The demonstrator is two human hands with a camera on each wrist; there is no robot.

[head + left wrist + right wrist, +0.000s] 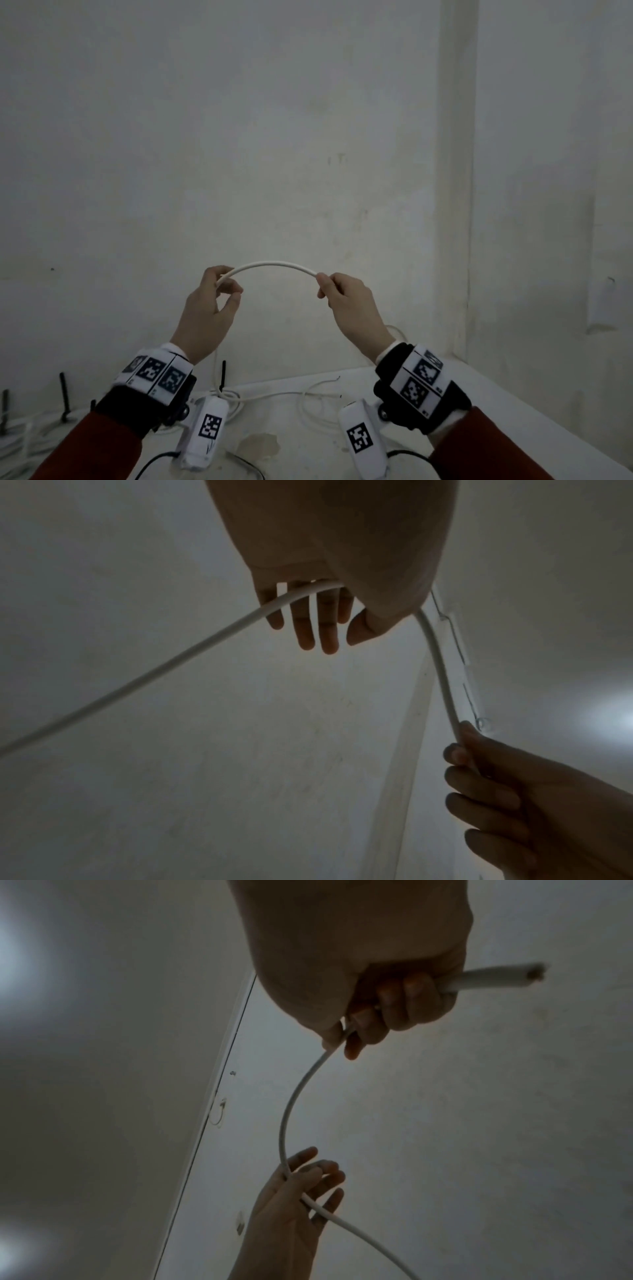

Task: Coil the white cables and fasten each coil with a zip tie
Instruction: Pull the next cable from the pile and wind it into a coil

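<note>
Both hands are raised in front of the wall with a white cable [274, 264] arching between them. My left hand [224, 286] holds one side of the arch, thumb and curled forefinger round it, the other fingers [306, 626] fairly straight. From there the cable [137, 681] runs down and out of the left wrist view. My right hand [329, 286] grips the other side in a fist, and the cable's cut end [507, 977] sticks out past its fingers [394, 1007]. Black zip ties [223, 375] stand upright on coiled cables on the table.
More white cable [315, 402] lies loose on the white table [496, 404] below my wrists. Other tied bundles with black zip ties [63, 390] sit at the left edge. A bare wall [239, 137] with a corner post [457, 171] stands close behind.
</note>
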